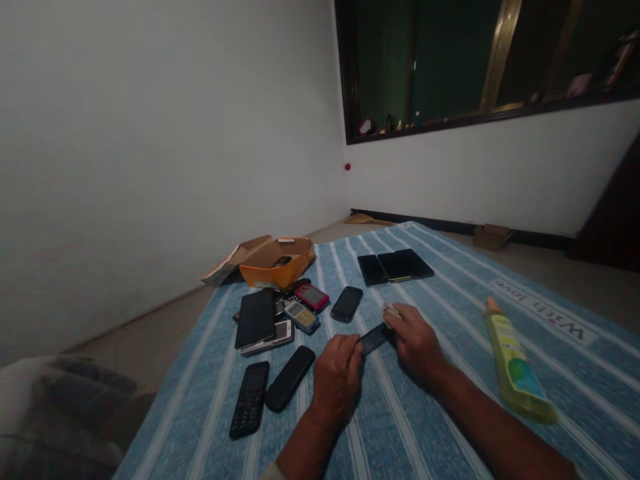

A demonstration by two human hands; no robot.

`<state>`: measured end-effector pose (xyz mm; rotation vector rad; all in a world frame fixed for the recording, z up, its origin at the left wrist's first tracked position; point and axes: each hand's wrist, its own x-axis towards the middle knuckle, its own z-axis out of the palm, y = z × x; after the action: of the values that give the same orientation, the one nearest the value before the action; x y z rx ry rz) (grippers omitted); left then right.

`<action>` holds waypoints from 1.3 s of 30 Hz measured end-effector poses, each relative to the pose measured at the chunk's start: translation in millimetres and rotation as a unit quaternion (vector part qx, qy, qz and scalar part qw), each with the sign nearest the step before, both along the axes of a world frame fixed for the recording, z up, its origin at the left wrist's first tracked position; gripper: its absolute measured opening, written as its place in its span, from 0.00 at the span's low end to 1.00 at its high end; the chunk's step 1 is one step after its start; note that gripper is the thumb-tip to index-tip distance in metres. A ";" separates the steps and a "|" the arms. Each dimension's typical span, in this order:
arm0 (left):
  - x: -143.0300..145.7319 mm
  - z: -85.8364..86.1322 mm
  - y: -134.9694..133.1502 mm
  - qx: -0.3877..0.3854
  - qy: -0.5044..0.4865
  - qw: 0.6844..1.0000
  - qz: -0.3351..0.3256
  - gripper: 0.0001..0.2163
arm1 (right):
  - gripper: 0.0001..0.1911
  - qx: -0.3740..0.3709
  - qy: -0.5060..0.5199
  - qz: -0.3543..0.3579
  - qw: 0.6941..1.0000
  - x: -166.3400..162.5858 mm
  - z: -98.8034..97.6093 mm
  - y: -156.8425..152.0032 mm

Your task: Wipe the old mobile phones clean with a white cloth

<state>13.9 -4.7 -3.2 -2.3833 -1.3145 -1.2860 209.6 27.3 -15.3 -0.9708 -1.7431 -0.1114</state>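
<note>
A dark mobile phone is held tilted over the striped cloth, its left end in the fingers of my left hand. My right hand is closed around a small pale crumpled cloth at the phone's other end. Fingers hide both ends of the phone. Just beyond my hands lies a black touchscreen phone. To the left are a black keypad phone and another black phone, apparently face down.
A pile of phones includes a black one and a red one. Behind it stands an open orange box. Flat black devices lie at the far side. A yellow-green spray bottle lies at right on the blue striped cloth.
</note>
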 end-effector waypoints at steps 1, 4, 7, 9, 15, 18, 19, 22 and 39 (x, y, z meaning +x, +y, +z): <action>-0.3 0.6 -0.7 0.001 0.001 1.000 0.001 0.13 | 0.15 0.018 -0.032 0.000 0.999 -0.7 0.0 -1.8; -1.0 2.2 -3.3 0.014 0.009 1.000 0.005 0.13 | 0.16 0.027 -0.055 -0.018 0.998 -0.6 -5.2 -1.8; -1.0 3.3 -5.9 -0.001 0.007 1.000 0.005 0.13 | 0.19 0.007 -0.010 -0.041 0.999 2.3 -14.3 3.7; -0.3 3.7 -7.6 -0.014 0.000 1.000 0.001 0.14 | 0.19 -0.038 0.024 -0.043 0.998 5.4 -19.5 7.6; 2.5 2.8 -11.1 -0.019 -0.036 0.999 -0.009 0.14 | 0.17 -0.185 0.111 -0.036 0.976 13.1 -21.4 11.2; 2.6 0.9 -10.0 -0.026 -0.052 0.998 -0.013 0.14 | 0.16 -0.208 0.158 -0.030 0.965 11.3 -14.0 7.0; 2.4 0.2 -9.4 -0.027 -0.055 0.998 -0.012 0.14 | 0.17 -0.205 0.169 -0.030 0.964 10.1 -11.4 5.1; 1.9 -0.8 -7.6 -0.031 -0.059 0.998 -0.010 0.14 | 0.18 -0.196 0.175 -0.023 0.965 6.9 -7.5 1.5; 2.7 3.4 -6.5 -0.035 -0.074 0.996 -0.022 0.14 | 0.20 -0.228 0.164 -0.013 0.959 7.2 -9.5 2.9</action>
<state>16.6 -11.1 0.2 -2.4173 -1.3737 -1.4774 216.8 30.2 -24.8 -1.2641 -1.4705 0.4329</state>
